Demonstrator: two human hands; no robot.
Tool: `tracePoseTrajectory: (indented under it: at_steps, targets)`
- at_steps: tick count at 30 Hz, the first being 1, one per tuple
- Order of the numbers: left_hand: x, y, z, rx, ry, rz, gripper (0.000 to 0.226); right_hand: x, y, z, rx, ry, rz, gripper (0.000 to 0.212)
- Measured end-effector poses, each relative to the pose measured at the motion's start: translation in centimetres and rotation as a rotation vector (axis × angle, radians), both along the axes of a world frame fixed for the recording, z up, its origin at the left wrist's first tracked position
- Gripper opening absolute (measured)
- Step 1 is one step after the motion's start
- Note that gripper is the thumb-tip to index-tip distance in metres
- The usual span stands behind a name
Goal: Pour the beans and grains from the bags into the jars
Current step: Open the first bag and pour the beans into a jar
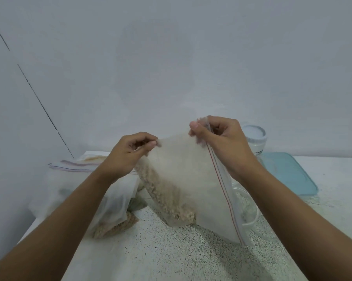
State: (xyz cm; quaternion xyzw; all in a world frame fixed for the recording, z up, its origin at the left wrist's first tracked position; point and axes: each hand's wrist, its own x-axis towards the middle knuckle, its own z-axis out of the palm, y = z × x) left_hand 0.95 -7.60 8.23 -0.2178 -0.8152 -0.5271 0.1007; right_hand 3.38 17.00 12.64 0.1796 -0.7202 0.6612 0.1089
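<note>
**Both hands hold the grain bag tilted**

Left hand (130, 153): fingers curled, thumb and fingertips pinching one corner of the zip bag (183, 169), forearm coming in from lower left. Right hand (219, 142): held higher, pinching the top end of the zip strip (221, 183). The bag is stretched between the hands above the speckled table (181, 256), with grains (167, 197) pooled along its lower left side. The zip edge slants down in front of a clear jar (251, 211). Other bags (110, 207) lie under the left forearm.

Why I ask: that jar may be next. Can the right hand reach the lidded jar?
Probably not yet: the right hand pinches the bag, so it is busy. The jar stands just behind it, with seemingly nothing between.
</note>
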Motion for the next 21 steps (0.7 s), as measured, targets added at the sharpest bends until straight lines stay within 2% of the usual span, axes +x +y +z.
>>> tracePoseTrajectory:
  at_steps: [2,3,5,6,8,10,12,14,16,18,21]
  targets:
    - [-0.2,-0.6,-0.3,-0.049,-0.054,-0.003,0.012,-0.1,0.3,-0.3,-0.002,0.030,0.015,0.027]
    - [-0.6,-1.5,-0.8,-0.154,-0.094,0.008,0.017,-0.1,0.4,-0.5,-0.005,0.040,0.023,0.026]
    - [-1.4,-3.7,-1.7,-0.432,-0.172,0.063,0.044,0.0,0.7,-0.9,-0.018,0.050,0.041,0.025]
    - [-1.7,-4.8,-1.9,-0.483,-0.200,0.100,0.053,0.1,0.9,-1.0,-0.023,0.052,0.045,0.025]
    - [-1.8,-6.0,-1.8,-0.386,-0.221,0.140,0.043,0.2,1.2,-1.3,-0.031,0.049,0.038,0.023]
    - [-1.2,-5.9,-1.9,-0.204,-0.233,0.115,0.022,0.2,1.4,-1.5,-0.051,0.036,0.016,0.022]
    - [-0.7,-5.1,-2.4,-0.122,-0.242,0.054,0.012,0.1,1.6,-1.7,-0.071,0.013,-0.004,0.021]
    - [-0.3,-4.3,-3.2,-0.092,-0.256,0.008,0.012,0.1,1.7,-1.8,-0.076,-0.007,-0.004,0.021]
    - [-0.5,-4.3,-3.7,0.002,-0.243,0.073,0.016,0.1,2.0,-1.9,-0.091,-0.019,0.000,0.020]
    - [-0.6,-4.4,-3.8,0.088,-0.248,0.119,0.009,0.2,2.3,-2.0,-0.099,-0.024,0.005,0.018]
    - [-0.8,-4.3,-4.7,0.176,-0.364,0.106,0.012,0.4,2.5,-2.3,-0.062,-0.008,0.007,0.012]
